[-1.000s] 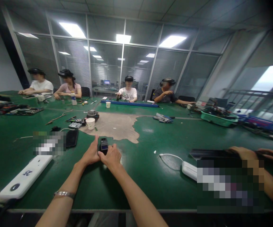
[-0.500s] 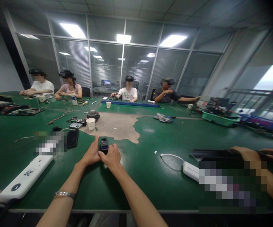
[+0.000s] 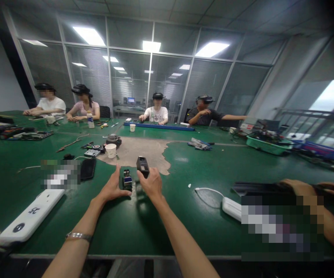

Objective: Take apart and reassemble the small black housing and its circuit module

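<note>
A small dark device with a blue circuit board (image 3: 127, 180) stands on the green table (image 3: 167, 216) just in front of me. My left hand (image 3: 113, 188) grips its left side, thumb and fingers curled around it. My right hand (image 3: 152, 183) is raised a little to the right and holds a small black cover piece (image 3: 142, 165) pinched between thumb and fingers, clear of the device.
A white box (image 3: 31, 216) lies at the near left, a black phone (image 3: 88, 168) and a paper cup (image 3: 110, 150) sit beyond it. A white power strip with cable (image 3: 231, 207) lies to the right, by another person's hands (image 3: 300, 188). Several people sit at the far side.
My right hand has lifted the black cover piece off the device and moved up and to the right. My left hand stays on the device, whose blue board now shows.
</note>
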